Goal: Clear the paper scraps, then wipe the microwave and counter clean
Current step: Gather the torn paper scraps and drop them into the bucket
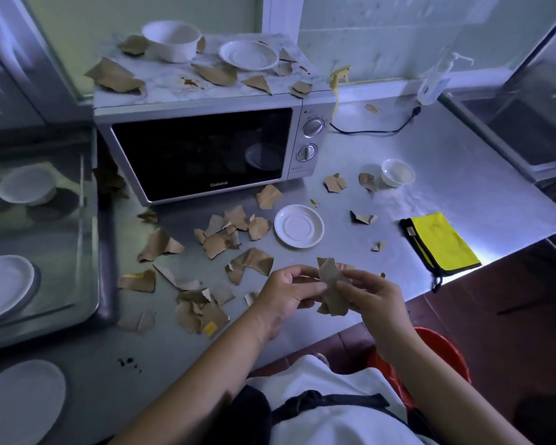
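So, counter [430, 175]: big grey steel top, smooth, w/ a slanted front edge running lower centre up to the right; beyond that edge, dark red floor tiles. Most bare room is right of the microwave, toward the back wall. Microwave [203, 149] sits at back left, silver box w/ black glass door and two round dials, its marbled top stained brown and carrying a white bowl [172, 40], a saucer [248, 54] and torn brown bits. Left of it a steel tray [90, 239] w/ raised rim holds white dishes.

Scraps [219, 242]: brown kraft paper, ragged and curled, spread over the counter from the microwave's front to the near edge, thickest just left of the hands. Plate [299, 225], white and round, lies among them; a small cup [397, 172] stands further right. Cloth [440, 240], yellow w/ black trim, folded flat, lies at the right front edge, well apart from the scraps.

Both hands hover over the front edge. Left hand [286, 292] and right hand [371, 297] each pinch one bunch [331, 285] of crumpled paper between them, fingers curled on it. Red bucket [443, 354] sits on the floor below the right forearm.
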Motion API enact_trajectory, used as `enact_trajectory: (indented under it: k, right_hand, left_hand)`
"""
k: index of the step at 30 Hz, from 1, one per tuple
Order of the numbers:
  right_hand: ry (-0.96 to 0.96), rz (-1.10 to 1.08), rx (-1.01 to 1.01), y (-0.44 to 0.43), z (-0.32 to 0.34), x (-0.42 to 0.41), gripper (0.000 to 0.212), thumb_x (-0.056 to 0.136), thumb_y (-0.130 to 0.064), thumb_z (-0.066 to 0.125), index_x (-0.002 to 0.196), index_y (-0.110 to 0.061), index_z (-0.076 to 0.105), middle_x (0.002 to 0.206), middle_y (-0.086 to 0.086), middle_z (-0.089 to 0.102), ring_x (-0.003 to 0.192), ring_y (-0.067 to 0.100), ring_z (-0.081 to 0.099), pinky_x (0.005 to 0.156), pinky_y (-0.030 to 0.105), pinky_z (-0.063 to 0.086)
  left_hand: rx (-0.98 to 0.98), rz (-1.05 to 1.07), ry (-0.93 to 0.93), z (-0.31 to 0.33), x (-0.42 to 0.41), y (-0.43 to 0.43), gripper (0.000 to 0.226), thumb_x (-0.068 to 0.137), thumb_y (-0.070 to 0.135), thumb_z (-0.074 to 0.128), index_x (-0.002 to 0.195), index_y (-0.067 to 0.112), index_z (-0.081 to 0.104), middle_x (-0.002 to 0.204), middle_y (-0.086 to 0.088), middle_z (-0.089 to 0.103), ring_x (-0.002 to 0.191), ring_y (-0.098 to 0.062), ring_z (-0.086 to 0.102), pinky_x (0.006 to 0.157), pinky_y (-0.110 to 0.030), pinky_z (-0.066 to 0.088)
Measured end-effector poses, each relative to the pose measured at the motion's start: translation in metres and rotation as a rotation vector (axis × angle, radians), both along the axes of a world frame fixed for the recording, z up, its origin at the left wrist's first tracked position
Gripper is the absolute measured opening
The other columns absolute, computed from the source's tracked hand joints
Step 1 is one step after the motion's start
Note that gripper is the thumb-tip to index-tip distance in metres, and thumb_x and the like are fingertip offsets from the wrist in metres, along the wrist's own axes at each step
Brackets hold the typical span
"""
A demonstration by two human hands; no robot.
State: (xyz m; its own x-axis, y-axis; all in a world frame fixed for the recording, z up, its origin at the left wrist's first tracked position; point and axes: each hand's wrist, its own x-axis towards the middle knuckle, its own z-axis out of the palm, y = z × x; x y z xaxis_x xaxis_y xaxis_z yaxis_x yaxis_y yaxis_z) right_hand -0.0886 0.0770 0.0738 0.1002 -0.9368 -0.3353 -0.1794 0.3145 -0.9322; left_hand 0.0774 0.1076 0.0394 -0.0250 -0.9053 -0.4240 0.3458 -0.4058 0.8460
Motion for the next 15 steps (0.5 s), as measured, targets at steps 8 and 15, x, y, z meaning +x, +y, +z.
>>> enact_trajectory:
  k: [8,15]
  right_hand:
    - [-0.052,0.176,0.185,0.008,-0.001,0.026,0.017,0.087,0.001,0.069,0.103,0.000,0.072,0.095,0.019,0.075,0.088,0.035,0.073,0.084,0.038,0.054]
    - [-0.104,0.175,0.206,0.014,-0.003,0.034,0.016,0.087,0.004,0.067,0.102,0.003,0.071,0.091,0.023,0.073,0.078,0.031,0.071,0.074,0.028,0.058]
  left_hand:
    - [0.027,0.109,0.080,-0.006,0.033,0.021,0.021,0.081,0.014,0.077,0.101,0.022,0.073,0.097,-0.002,0.076,0.087,-0.014,0.072,0.069,-0.020,0.053]
    - [0.012,0.086,0.081,-0.012,0.035,0.031,0.026,0.075,0.024,0.080,0.101,0.024,0.075,0.103,-0.003,0.076,0.094,-0.013,0.071,0.080,-0.027,0.050]
